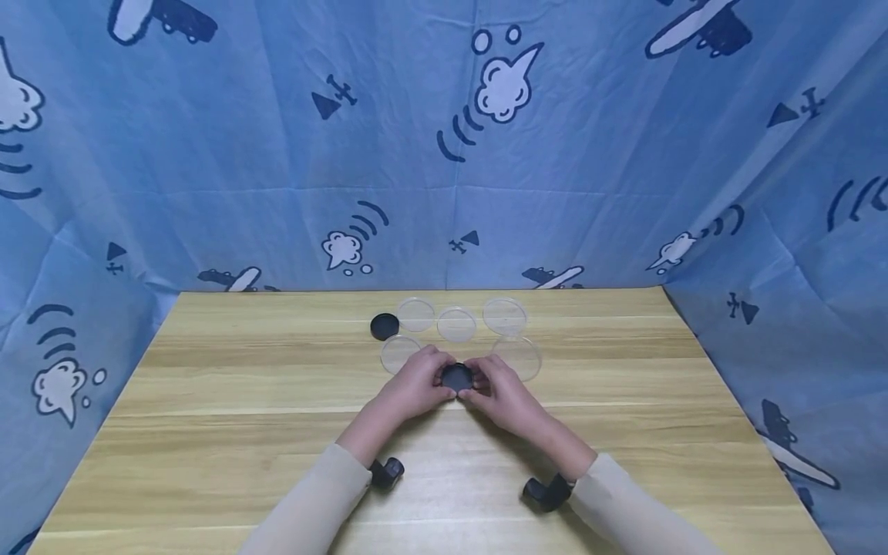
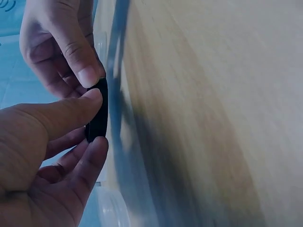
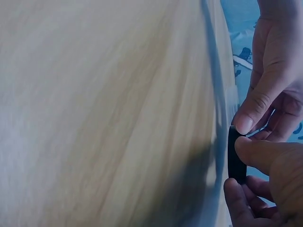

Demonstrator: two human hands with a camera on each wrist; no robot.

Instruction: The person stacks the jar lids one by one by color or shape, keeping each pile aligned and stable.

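Both hands hold one black round disc with a raised rim [image 1: 457, 377] at the middle of the table. My left hand [image 1: 418, 381] pinches its left side between thumb and fingers, and my right hand [image 1: 501, 391] pinches the right side. The thumbs meet at the near edge. Seen edge-on in the left wrist view, the black disc [image 2: 98, 113] is tilted and above the wood. The right wrist view shows the same disc gripped by the right hand [image 3: 284, 170] below and the left hand [image 3: 279, 85] above. Its underside is hidden.
Another black disc [image 1: 385, 326] lies behind to the left. Several clear round dishes surround the hands' far side, including one [image 1: 416, 314] at the back, one [image 1: 504, 317] at back right and one [image 1: 519, 358] beside the right hand. A blue curtain [image 1: 444, 154] borders the wooden table [image 1: 243, 432].
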